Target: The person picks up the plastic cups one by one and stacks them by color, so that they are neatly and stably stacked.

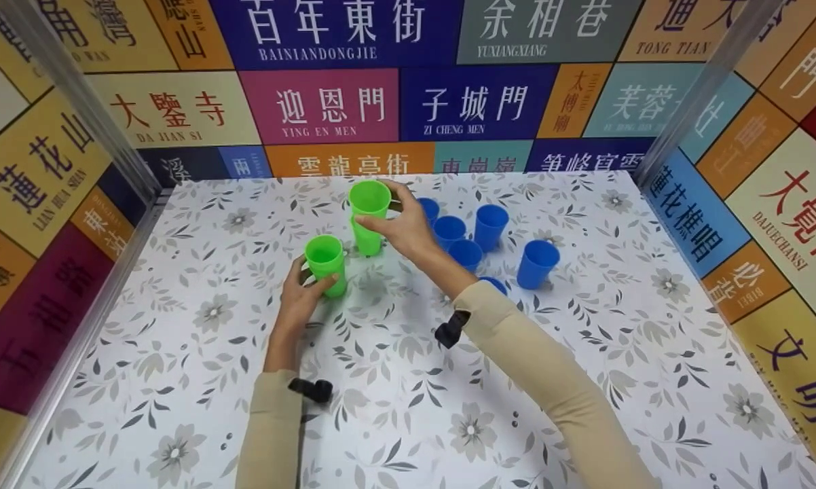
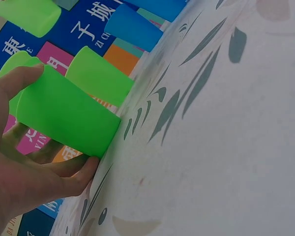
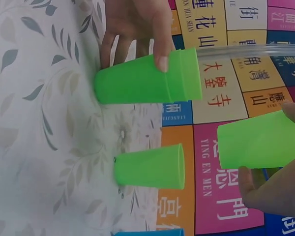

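Note:
My left hand (image 1: pixel 298 295) grips a green cup stack (image 1: pixel 333 277) that stands on the table. In the right wrist view, a second rim on the stack (image 3: pixel 137 81) shows at least two nested cups. My right hand (image 1: pixel 406 227) holds another green cup (image 1: pixel 369 197) by its sides, raised off the table. Below and behind that one, a single green cup (image 1: pixel 367 243) stands upright. In the right wrist view the raised cup (image 3: pixel 260 140) is clear of the standing cup (image 3: pixel 150 167). Left fingers wrap the stack (image 2: pixel 69 110) in the left wrist view.
Several blue cups (image 1: pixel 491 227) stand right of the right hand, some partly hidden by its forearm. One blue cup (image 1: pixel 538 263) stands apart, farther right. The table (image 1: pixel 408 407) wears a floral cover, with lettered panels (image 1: pixel 320 105) around its back and sides.

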`<state>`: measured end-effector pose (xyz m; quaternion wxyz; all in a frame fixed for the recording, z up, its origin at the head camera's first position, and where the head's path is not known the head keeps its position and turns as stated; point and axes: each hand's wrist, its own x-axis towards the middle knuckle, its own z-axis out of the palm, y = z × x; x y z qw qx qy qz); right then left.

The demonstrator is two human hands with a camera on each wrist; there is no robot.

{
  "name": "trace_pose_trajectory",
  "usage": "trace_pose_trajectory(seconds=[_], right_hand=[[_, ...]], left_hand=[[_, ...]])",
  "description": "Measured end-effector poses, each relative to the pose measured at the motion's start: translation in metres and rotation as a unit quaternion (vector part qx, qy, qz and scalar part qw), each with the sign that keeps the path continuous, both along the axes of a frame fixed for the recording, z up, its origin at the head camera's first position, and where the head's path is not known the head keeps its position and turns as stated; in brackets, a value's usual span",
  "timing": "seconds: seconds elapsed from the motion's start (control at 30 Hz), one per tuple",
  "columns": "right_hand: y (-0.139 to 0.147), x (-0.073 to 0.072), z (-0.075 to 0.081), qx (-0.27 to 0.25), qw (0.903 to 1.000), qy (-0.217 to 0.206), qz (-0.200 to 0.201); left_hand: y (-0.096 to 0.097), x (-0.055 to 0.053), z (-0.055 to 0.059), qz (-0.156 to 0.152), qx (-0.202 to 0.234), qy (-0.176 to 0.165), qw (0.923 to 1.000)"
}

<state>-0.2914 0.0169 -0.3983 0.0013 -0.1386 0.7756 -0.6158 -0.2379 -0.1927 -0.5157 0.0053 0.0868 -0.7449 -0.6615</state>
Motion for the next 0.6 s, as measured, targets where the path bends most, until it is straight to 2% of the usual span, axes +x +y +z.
trace_pose_trajectory(seconds=[0.43,0.6], right_hand=[[-0.029,0.006,0.014,-0.01,0.9981,0.005,0.061],[-0.04,0.011,0.015,0.007,0.9966,0.0,0.083]], left_hand=[[-0.001,-0.002,0.0,-0.004,-0.01,-0.001,0.9999],[-0.002,-0.001,-0.001,-0.003,-0.01,-0.007,0.9999]])
